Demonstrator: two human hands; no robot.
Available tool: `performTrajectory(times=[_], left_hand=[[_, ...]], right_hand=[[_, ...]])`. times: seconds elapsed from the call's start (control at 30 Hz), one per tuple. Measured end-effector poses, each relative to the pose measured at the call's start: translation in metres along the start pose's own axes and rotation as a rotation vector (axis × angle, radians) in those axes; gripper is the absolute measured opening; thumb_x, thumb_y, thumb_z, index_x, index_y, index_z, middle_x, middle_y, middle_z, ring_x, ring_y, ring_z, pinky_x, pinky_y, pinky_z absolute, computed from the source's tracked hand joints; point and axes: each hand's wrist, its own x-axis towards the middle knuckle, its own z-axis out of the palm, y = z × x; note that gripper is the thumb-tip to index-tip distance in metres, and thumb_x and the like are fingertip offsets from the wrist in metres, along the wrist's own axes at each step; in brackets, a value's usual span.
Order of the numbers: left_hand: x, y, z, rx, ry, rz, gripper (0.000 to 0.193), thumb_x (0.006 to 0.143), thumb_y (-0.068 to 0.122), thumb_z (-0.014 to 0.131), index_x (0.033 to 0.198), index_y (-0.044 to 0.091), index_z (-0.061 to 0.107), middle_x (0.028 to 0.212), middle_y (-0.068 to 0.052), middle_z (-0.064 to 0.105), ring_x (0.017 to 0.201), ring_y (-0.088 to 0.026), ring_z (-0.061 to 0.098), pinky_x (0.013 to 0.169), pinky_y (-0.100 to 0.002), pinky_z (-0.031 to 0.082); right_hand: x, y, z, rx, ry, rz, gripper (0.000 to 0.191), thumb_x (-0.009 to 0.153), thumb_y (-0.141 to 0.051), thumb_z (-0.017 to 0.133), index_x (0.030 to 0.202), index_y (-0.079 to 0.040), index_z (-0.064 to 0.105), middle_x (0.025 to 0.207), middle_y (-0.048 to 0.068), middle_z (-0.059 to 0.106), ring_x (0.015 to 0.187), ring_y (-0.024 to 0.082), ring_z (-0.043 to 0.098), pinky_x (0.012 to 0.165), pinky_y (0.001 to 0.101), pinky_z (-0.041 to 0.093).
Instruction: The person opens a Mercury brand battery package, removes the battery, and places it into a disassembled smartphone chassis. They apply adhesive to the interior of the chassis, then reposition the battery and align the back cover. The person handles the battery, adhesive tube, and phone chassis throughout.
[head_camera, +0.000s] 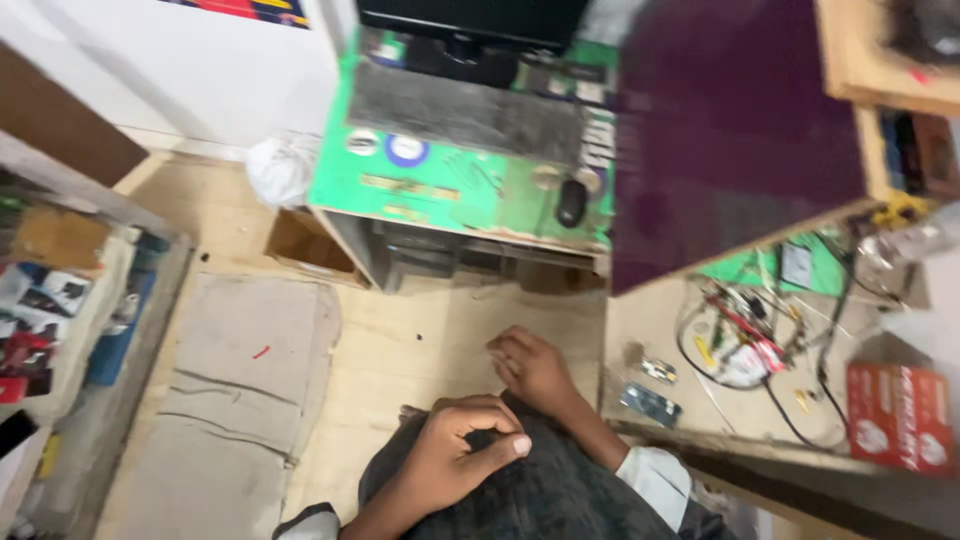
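Observation:
Both my hands rest on my raised knee (545, 490), which is clad in dark trousers. My left hand (462, 452) lies on top of the knee with the fingers curled in and the thumb stretched toward the fingertips; it holds nothing that I can see. My right hand (533, 368) drapes over the front of the knee with its fingers bent downward, also with nothing in it. A white cuff (652, 480) shows on my right forearm. The frame is blurred.
A green-topped desk (440, 185) ahead carries a dark keyboard (465, 110), a black mouse (571, 203) and a monitor base. A purple panel (730, 130) leans at the right. The low wooden bench (650, 340) holds wires, a small circuit board (650, 404) and a red box (898, 415). A grey mat (235, 390) lies left.

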Motion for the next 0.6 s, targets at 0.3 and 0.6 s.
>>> performTrajectory(times=[0.3,0.6], left_hand=[[-0.102,0.017,-0.174,-0.052,0.436,-0.202,0.018,0.094,0.012,0.065,0.097,0.001,0.079,0.091,-0.007,0.079,0.078,-0.012,0.072,0.072,-0.027,0.056],[-0.229,0.007,-0.264,-0.178,1.045,-0.004,0.007,0.094,0.006,0.076,0.098,0.002,0.079,0.096,-0.006,0.079,0.089,-0.007,0.071,0.082,-0.025,0.056]], right_hand=[[0.121,-0.090,0.153,0.140,-0.345,-0.006,0.014,0.086,-0.011,0.073,0.100,-0.010,0.074,0.096,0.008,0.072,0.079,0.024,0.074,0.069,0.0363,0.059],[0.225,-0.214,0.335,0.134,-0.662,-0.379,0.016,0.085,-0.013,0.076,0.100,-0.007,0.074,0.092,0.010,0.073,0.073,0.023,0.073,0.067,0.0343,0.057]])
